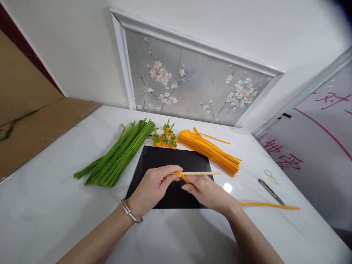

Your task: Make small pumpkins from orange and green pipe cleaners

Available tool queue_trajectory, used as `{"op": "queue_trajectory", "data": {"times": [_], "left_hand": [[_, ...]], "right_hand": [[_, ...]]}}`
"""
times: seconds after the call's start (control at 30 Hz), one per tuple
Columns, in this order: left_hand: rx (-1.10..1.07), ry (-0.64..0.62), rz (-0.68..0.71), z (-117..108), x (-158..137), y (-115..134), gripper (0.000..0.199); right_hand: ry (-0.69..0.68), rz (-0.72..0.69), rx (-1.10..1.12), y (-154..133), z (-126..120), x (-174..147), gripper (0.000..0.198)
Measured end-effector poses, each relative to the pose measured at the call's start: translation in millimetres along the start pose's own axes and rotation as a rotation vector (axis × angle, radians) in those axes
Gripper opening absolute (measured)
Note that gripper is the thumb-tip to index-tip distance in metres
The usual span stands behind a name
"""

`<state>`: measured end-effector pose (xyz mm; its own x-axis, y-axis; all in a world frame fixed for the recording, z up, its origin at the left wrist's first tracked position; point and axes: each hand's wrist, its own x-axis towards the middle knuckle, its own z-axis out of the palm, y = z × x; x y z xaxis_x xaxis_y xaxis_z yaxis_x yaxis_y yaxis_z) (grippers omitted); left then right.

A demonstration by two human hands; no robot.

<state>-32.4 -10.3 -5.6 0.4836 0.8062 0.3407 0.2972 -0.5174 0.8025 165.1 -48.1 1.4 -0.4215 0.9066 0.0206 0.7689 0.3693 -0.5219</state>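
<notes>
My left hand (151, 187) pinches a thin wooden stick (203, 173), which points to the right, level above the black mat (170, 157). An orange pipe cleaner (179, 174) is wound around the stick at my left fingertips. Closed on the same pipe cleaner, my right hand (207, 190) grips it just below the stick. To the right of my right wrist an orange strand (269, 206) stretches over the table; my arm hides whether it belongs to the wound piece.
Behind the mat sit several small orange-and-green pieces (165, 141), between a green pipe cleaner bundle (123, 157) and an orange one (209, 150). A pen (271, 191) and two thin rings (271, 176) lie at right. A framed floral panel (192, 77) backs the table.
</notes>
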Motion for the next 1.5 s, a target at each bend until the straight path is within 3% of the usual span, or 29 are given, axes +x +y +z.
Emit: {"op": "queue_trajectory", "data": {"times": [0.27,0.5,0.6,0.8,0.9,1.1,1.2,1.3,1.5], "left_hand": [[0.218,0.069,0.119,1.3,0.2,-12.6,0.025],[0.2,-0.045,0.097,0.0,0.5,-10.9,0.024],[0.163,-0.117,0.071,-0.5,0.3,-10.4,0.022],[0.118,-0.199,0.09,-2.4,0.7,-6.0,0.019],[0.07,-0.183,0.08,-3.7,0.6,-0.7,0.022],[0.004,-0.144,0.087,-5.3,0.7,5.2,0.031],[0.024,-0.068,0.09,-4.8,0.8,3.0,0.03],[0.05,-0.026,0.088,-3.5,0.8,-1.0,0.028],[0.123,-0.007,0.097,-3.6,1.8,-6.8,0.028]], "right_hand": [[0.035,-0.002,-0.398,-26.4,4.3,-4.0,0.014],[0.35,-0.136,-0.541,-23.8,-7.2,-6.2,0.013],[0.408,-0.157,-0.538,-20.5,-18.1,-4.5,0.012],[0.255,-0.055,-0.333,-12.2,-41.7,3.5,0.021],[0.109,-0.111,-0.104,-0.2,-49.9,9.6,0.021],[-0.137,-0.057,0.179,17.9,-39.1,18.1,0.026],[-0.127,-0.035,0.15,10.8,-19.4,12.3,0.025],[-0.041,-0.014,-0.074,-4.7,-3.1,2.1,0.018],[-0.047,0.022,-0.414,-32.6,-5.6,-14.4,0.006]]}}
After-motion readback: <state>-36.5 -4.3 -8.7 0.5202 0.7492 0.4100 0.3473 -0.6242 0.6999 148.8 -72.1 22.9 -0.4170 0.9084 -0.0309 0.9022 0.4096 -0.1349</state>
